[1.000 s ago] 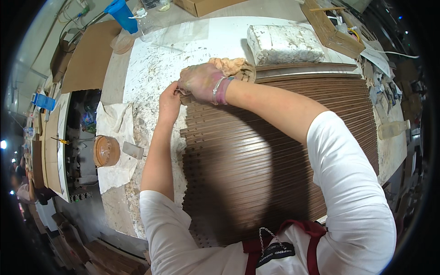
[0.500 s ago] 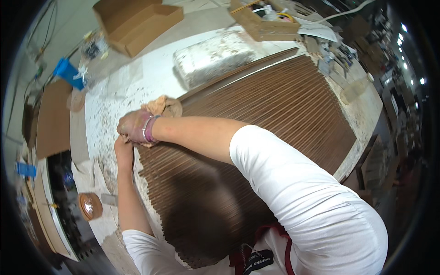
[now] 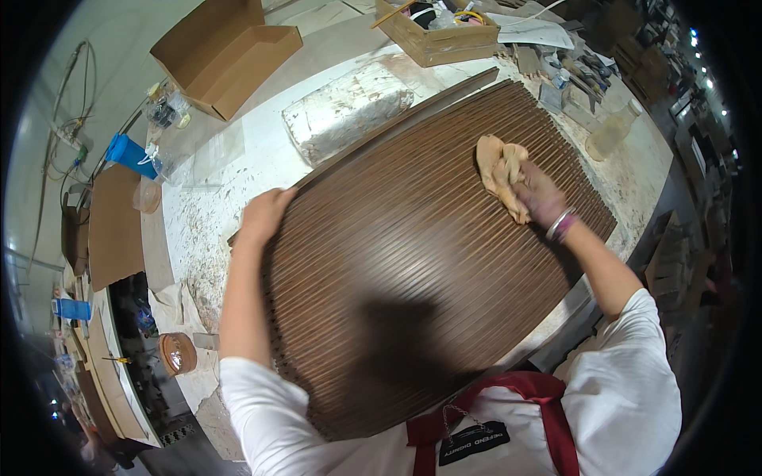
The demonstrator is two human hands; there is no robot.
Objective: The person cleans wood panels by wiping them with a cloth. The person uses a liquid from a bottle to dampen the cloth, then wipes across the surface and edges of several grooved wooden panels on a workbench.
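A large dark brown ribbed wooden panel [image 3: 413, 238] lies flat on a white, stained worktable [image 3: 238, 170]. My left hand [image 3: 263, 214] rests on the panel's far left corner, fingers curled over its edge. Over on the panel's far right part, my right hand [image 3: 540, 194] presses a crumpled tan cloth [image 3: 498, 170] onto the ribs. A bracelet sits on that wrist.
A wrapped whitish block [image 3: 345, 107] lies beyond the panel. An open cardboard box [image 3: 226, 51] sits at the back left, and a box of tools [image 3: 440, 32] at the back. A pale plastic bottle [image 3: 611, 131] stands at the right. A blue container [image 3: 131, 155] is at the left.
My right hand has carried the cloth from the panel's left corner across to its far right part. The left hand stays at the left corner. The view has swung.
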